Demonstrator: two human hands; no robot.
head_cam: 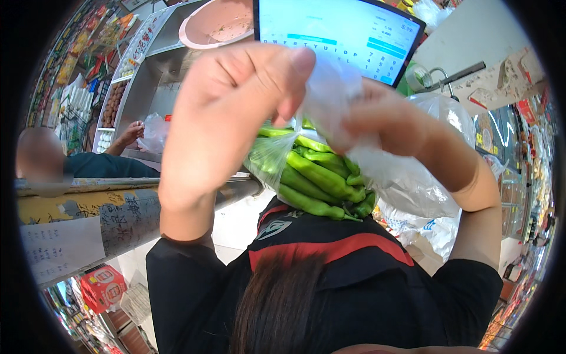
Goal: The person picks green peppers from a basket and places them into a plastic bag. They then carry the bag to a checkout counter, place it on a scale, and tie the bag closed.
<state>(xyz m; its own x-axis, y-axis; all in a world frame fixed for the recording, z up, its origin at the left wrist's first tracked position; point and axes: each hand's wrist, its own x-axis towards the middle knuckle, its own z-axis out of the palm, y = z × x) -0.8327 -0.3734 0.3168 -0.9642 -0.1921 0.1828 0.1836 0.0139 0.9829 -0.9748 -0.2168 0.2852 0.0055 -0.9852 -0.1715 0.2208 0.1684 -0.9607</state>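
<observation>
A clear plastic bag [273,152] full of long green peppers [325,177] hangs in front of my chest, below both hands. My left hand [247,84] is raised at the bag's gathered top, with thumb and fingers pinched together on the thin plastic. Blurred by motion, my right hand [380,115] is at the whitish, bunched upper part of the bag, its fingers curled around the plastic. Just beyond my hands stands a lit touch screen [327,22] with a keyboard display.
A pink basin [216,24] sits at the upper left, above a metal counter. Another person's hand [132,132] is near a plastic bag [154,132] at left. A tape roll [418,77] is right of the screen. Clear bags [407,181] hang at right.
</observation>
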